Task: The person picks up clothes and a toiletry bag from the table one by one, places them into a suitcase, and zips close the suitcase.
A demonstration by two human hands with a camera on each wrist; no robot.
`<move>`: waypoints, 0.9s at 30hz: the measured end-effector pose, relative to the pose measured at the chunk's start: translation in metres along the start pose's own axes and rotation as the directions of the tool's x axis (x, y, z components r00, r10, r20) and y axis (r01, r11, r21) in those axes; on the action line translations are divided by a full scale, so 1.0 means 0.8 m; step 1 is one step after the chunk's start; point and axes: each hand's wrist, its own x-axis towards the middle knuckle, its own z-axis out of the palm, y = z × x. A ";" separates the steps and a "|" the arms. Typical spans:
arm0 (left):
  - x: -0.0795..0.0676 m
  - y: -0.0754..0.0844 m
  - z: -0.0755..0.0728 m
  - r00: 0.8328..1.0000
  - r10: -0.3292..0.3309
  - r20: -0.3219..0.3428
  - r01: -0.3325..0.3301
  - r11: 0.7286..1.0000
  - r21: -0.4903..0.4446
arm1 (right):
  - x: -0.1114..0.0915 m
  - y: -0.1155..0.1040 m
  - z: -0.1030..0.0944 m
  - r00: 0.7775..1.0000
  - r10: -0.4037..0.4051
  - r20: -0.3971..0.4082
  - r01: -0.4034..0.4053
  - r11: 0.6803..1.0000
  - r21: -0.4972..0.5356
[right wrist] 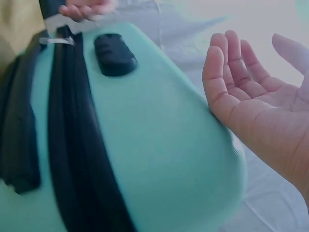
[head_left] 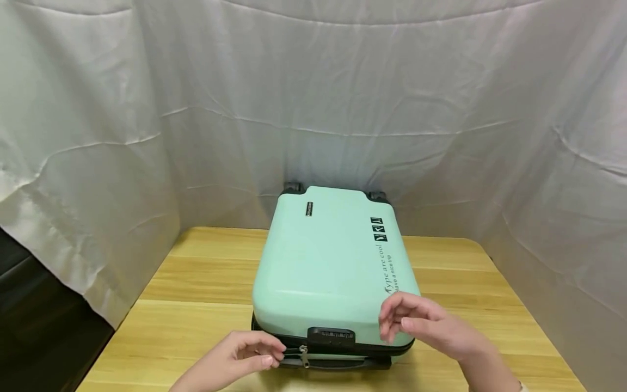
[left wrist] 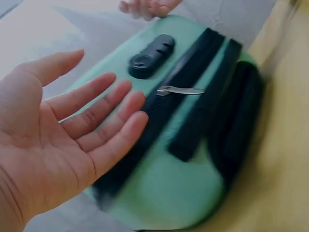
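Fingers (left wrist: 123, 137) relaxed, empty on both sides; zipper pull (head_left: 305, 356) just right of nearer left hand (head_left: 226, 356); suitcase (head_left: 333, 261) lengthwise ahead.

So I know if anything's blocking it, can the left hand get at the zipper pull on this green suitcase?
Likely yes: the left hand is open and empty, close beside the zipper pull, with nothing visible between them.

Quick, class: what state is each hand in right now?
Left hand: open, holding nothing, near the zipper pull.
Right hand: open, holding nothing, near the suitcase.
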 end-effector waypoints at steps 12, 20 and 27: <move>0.004 -0.037 0.004 0.940 -0.189 0.285 0.258 0.939 -0.226 | 0.002 -0.008 -0.008 0.947 -0.202 -0.251 0.094 0.919 -0.383; 0.004 -0.044 0.008 0.889 -0.233 0.395 0.342 0.910 -0.233 | 0.021 0.009 0.012 0.919 -0.320 -0.232 -0.098 0.386 -0.917; 0.014 -0.059 0.013 0.853 -0.165 0.495 0.364 0.867 -0.339 | 0.043 0.027 0.027 0.926 -0.375 -0.041 -0.033 0.029 -0.999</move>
